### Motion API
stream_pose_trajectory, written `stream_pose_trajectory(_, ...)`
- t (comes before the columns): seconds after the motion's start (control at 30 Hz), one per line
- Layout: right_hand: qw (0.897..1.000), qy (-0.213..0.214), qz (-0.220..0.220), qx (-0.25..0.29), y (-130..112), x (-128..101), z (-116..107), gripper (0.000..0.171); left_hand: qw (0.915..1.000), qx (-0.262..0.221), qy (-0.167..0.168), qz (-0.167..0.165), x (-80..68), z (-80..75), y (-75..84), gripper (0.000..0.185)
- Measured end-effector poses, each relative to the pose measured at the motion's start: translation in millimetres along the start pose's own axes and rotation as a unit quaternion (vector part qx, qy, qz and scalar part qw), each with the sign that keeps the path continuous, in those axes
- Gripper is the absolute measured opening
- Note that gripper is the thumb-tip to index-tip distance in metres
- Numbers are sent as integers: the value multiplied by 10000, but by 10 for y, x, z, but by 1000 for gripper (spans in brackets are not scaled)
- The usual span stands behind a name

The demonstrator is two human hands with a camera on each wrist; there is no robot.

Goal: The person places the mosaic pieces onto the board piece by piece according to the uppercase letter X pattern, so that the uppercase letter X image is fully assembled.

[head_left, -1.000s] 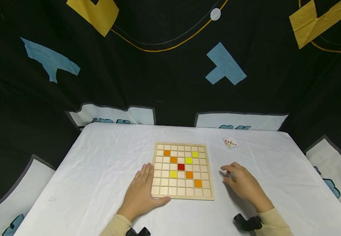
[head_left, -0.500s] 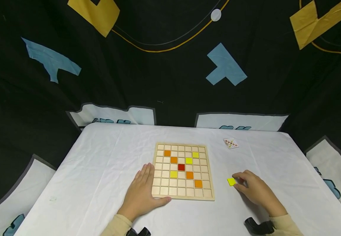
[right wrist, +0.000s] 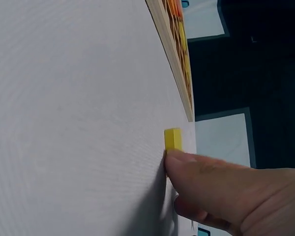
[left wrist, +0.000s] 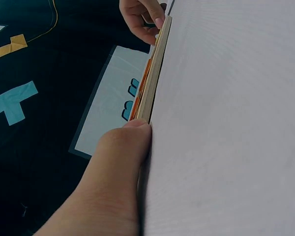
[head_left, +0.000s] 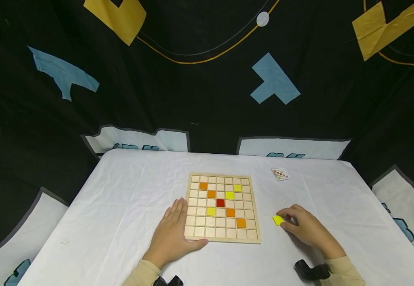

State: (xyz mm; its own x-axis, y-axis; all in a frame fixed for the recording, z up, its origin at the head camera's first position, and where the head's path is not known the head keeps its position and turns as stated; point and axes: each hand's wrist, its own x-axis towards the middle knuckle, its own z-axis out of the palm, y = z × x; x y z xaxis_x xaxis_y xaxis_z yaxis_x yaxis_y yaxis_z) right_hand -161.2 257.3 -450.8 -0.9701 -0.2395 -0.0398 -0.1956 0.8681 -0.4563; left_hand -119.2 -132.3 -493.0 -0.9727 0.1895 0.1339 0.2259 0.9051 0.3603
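A wooden grid board (head_left: 222, 206) lies on the white table (head_left: 121, 206), holding orange, yellow and one red tile among plain wooden squares. My left hand (head_left: 172, 232) lies flat against the board's left edge, with its thumb (left wrist: 125, 147) pressed to the near corner of the board (left wrist: 155, 73). Right of the board, my right hand (head_left: 286, 221) has its fingers curled and pinches a small yellow tile (head_left: 278, 219) at its fingertips. The yellow tile (right wrist: 172, 139) sits low against the cloth, apart from the board's edge (right wrist: 174, 54).
A small patterned card (head_left: 280, 174) lies on the table behind the right hand. A black cloth backdrop (head_left: 207, 99) with blue and yellow shapes hangs behind the table. White panels (head_left: 289, 147) stand at the table's far edge.
My right hand pulled back toward me and to the right, showing a yellow tile at its fingertips, then edged left toward the board. The left hand and board stayed still.
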Motion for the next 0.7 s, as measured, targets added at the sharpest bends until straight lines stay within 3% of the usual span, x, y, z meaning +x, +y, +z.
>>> stream_pose_trajectory(0.33,9958,212,317,831,-75,87,57,16,10000,43,50,8,0,10,-6,128)
stream_pose_trajectory(0.53,9904,362,199,1319,-209,184,162,14,10000,36,-7,-10,-1,4,-6,129)
stream_pose_trajectory(0.7,9863,391,-26,1601,-454,294,271,15,10000,22,43,12,-1,4,-4,129)
